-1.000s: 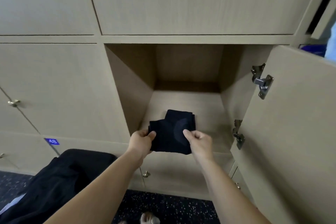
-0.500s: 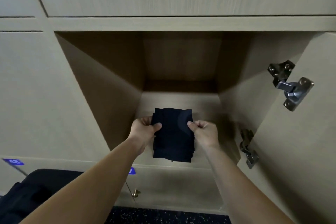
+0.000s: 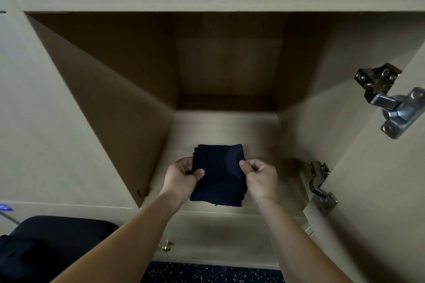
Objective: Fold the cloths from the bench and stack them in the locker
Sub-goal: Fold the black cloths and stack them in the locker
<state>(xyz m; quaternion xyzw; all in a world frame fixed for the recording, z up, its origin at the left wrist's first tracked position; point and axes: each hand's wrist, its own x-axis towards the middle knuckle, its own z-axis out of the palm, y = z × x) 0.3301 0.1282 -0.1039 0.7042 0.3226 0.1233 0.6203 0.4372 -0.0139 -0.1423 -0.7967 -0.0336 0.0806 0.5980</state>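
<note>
A stack of folded dark navy cloths [image 3: 218, 177] lies on the floor of the open locker [image 3: 220, 126], close to its front edge. My left hand [image 3: 184, 177] grips the stack's left side, thumb on top and fingers underneath. My right hand [image 3: 259, 177] pinches the right edge with curled fingers. The stack's layered edges show along its left and right sides. Behind the stack the locker compartment holds nothing else that I can see.
The locker door [image 3: 379, 190] stands open on the right, with two metal hinges [image 3: 391, 99] along its inner edge. A dark garment [image 3: 46, 248] lies at lower left. A small brass knob [image 3: 166, 246] sits on the lower door. Speckled dark floor [image 3: 207, 273] shows below.
The view has moved closer to the locker. Both hands have carried the folded cloths forward, deeper onto the locker floor, and the stack now looks squared up.
</note>
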